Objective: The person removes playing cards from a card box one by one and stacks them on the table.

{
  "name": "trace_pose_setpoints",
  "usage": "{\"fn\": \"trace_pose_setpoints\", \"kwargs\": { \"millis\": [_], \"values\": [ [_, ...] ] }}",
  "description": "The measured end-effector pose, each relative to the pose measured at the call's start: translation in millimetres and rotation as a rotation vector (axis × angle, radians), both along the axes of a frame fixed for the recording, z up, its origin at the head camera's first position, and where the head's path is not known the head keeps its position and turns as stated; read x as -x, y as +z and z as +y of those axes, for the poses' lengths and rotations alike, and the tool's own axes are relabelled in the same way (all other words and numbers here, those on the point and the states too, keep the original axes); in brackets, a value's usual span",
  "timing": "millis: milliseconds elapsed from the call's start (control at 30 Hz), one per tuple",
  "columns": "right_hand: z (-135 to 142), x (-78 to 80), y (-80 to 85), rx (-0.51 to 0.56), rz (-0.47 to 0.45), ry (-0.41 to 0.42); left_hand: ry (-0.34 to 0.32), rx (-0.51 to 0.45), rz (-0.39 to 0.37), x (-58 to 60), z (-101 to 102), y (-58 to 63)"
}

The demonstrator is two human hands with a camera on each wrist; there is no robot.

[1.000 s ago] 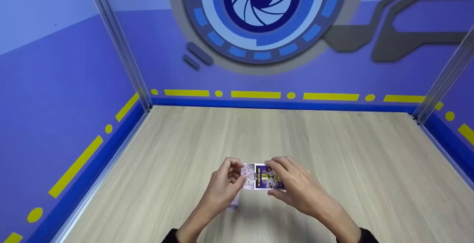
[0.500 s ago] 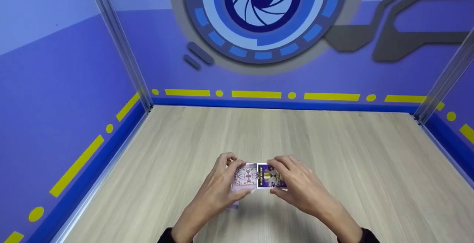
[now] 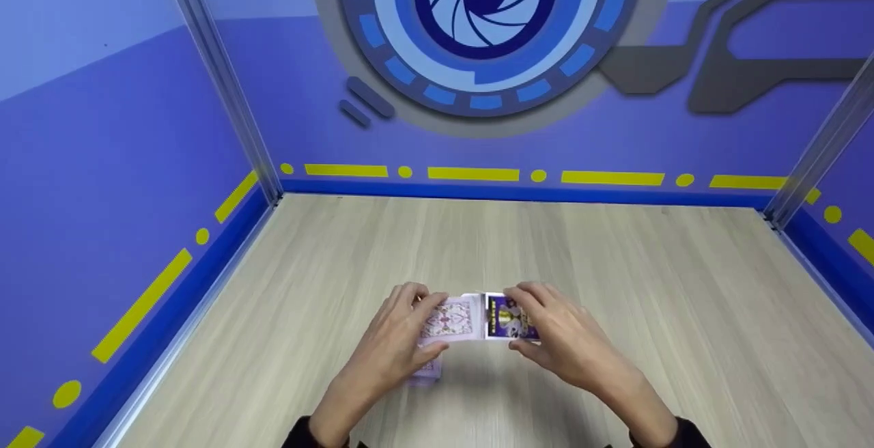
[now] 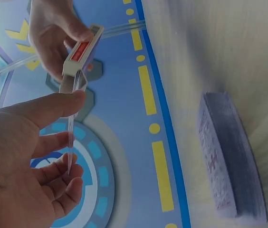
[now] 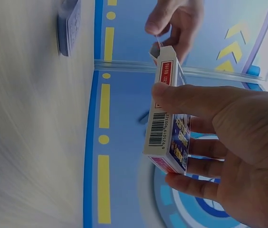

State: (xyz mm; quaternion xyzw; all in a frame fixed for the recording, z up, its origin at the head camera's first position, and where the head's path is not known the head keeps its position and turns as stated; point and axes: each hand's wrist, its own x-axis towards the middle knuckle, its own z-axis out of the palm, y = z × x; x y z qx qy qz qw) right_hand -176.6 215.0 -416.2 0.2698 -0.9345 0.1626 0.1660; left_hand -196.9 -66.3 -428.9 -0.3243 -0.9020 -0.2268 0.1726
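Observation:
My left hand point(image 3: 388, 339) pinches a thin playing card or small packet of cards point(image 3: 449, 319) between thumb and fingers, with its pink patterned back facing up. The cards' right end meets the open end of a card box point(image 3: 506, 318). In the left wrist view this end looks tucked in at the box's mouth. My right hand point(image 3: 570, 335) grips the purple and white box by its long edges, thumb over the barcode side point(image 5: 158, 128). Below my left hand, a thick deck of cards point(image 4: 229, 159) lies on the table, partly hidden in the head view.
The wooden table point(image 3: 649, 284) extends around both hands. Blue-purple panels point(image 3: 136, 161) with yellow markings stand at the back and sides, joined by metal corner posts point(image 3: 218, 79).
My left hand has gone from loosely curled fingers at the box's mouth to holding the cards by their edges. The cards show further left of the box; box and right hand shifted slightly right and away.

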Motion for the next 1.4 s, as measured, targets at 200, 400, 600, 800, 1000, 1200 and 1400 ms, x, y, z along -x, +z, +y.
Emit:
{"fn": "trace_pose_setpoints", "kwargs": {
  "millis": [200, 400, 600, 800, 1000, 1200, 1400],
  "values": [
    [5.7, 1.6, 4.1, 0.022, -0.016, -0.083, 0.040, 0.007, -0.035, 4.5, -12.8, 5.5],
    [5.9, 2.2, 5.4, 0.040, -0.040, -0.134, 0.084, 0.020, -0.115, 7.5, -20.2, 6.3],
    [7.2, 2.3, 4.9, 0.048, -0.026, -0.136, 0.113, 0.046, -0.161, 11.3, -26.9, 2.6],
    [7.7, 2.1, 4.8, 0.051, -0.028, -0.148, 0.084, 0.086, -0.198, 13.1, -31.7, 0.4],
    [8.8, 1.8, 4.7, 0.039, 0.006, -0.142, 0.067, 0.107, -0.268, 13.6, -33.1, -1.4],
    [9.4, 2.1, 4.8, 0.038, 0.019, -0.134, 0.083, 0.168, -0.365, 13.7, -31.9, -5.0],
    [9.0, 2.3, 4.9, 0.034, 0.003, -0.140, 0.098, 0.209, -0.432, 12.7, -30.3, -9.2]
  ]
}}
